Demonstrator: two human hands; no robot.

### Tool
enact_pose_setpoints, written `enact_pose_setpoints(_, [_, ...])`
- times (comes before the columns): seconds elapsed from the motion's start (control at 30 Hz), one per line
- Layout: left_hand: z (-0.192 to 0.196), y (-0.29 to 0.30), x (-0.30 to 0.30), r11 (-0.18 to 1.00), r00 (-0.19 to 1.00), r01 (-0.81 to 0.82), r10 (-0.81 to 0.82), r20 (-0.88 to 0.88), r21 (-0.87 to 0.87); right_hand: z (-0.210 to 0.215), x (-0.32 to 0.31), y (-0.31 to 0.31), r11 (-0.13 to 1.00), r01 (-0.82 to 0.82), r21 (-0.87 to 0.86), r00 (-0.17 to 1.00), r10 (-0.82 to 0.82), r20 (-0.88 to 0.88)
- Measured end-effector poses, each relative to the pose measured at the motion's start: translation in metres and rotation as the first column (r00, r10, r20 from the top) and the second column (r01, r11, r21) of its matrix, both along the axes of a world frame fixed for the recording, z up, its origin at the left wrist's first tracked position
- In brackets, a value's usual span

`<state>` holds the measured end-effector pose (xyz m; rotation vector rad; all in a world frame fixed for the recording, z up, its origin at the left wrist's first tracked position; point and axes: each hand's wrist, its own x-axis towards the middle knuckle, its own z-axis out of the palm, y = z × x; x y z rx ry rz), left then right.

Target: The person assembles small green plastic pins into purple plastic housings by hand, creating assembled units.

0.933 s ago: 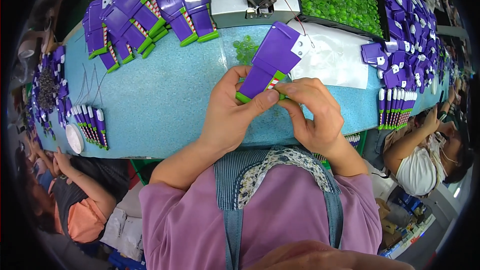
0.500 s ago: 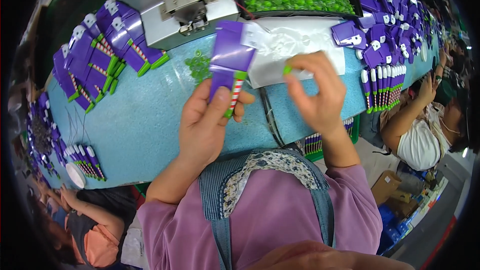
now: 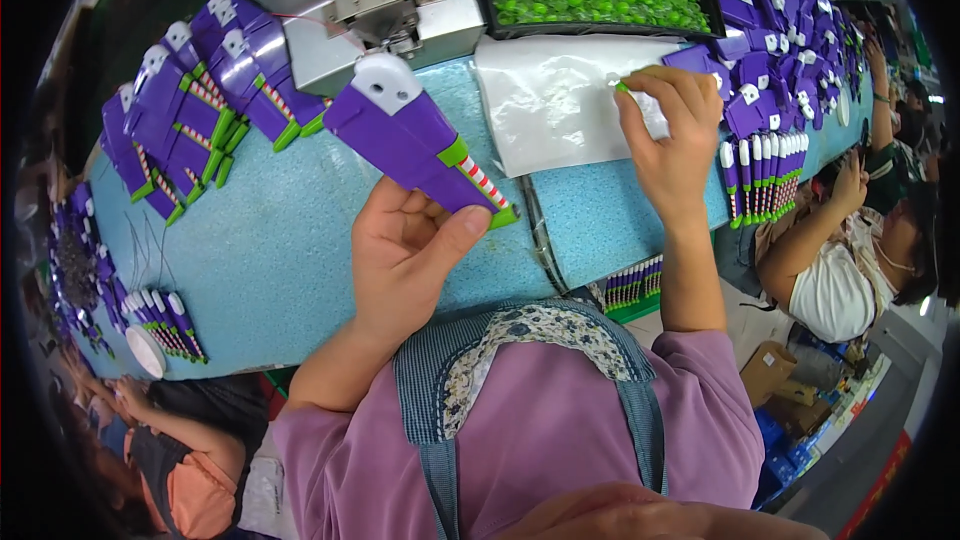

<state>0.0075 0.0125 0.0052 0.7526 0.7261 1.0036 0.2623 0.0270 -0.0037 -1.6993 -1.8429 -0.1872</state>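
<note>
My left hand (image 3: 405, 250) grips a flat purple plastic part (image 3: 385, 135) by its lower end, thumb on top. That part has a white end with two dark holes, which points up and left, and a green edge with a red-and-white striped strip. It is held up over the blue table (image 3: 270, 250), in front of the metal machine (image 3: 300, 5). My right hand (image 3: 672, 130) is raised over the right side of a white plastic sheet (image 3: 545, 105). Between its thumb and forefinger is a small bright green plastic piece (image 3: 622, 88), mostly covered by the fingertips.
A black tray (image 3: 610, 32) full of small green pieces stands beyond the sheet. Purple parts are heaped at the far right (image 3: 760, 90), with a neat row (image 3: 765, 175) below them. More striped parts (image 3: 165, 125) lie at left. Co-workers sit on both sides.
The purple part has turned, its white end swinging to the left and now showing its holes. My right hand has moved right and away from it, still pinching the green piece.
</note>
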Motion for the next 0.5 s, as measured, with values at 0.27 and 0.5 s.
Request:
enact_pose_setpoints(0.27, [0.002,-0.008,0.001,0.948,0.98,-0.001,0.064,-0.188,0.319,0.026,-0.049,-0.029,0.874,-0.475,-0.097,0.606,0.245,-0.757])
enact_pose_setpoints(0.5, [0.005,-0.015,0.0,0.964,0.963,-0.066,0.128,-0.236,0.256,0.024,-0.058,-0.028,0.822,-0.559,-0.109,0.612,0.321,-0.723])
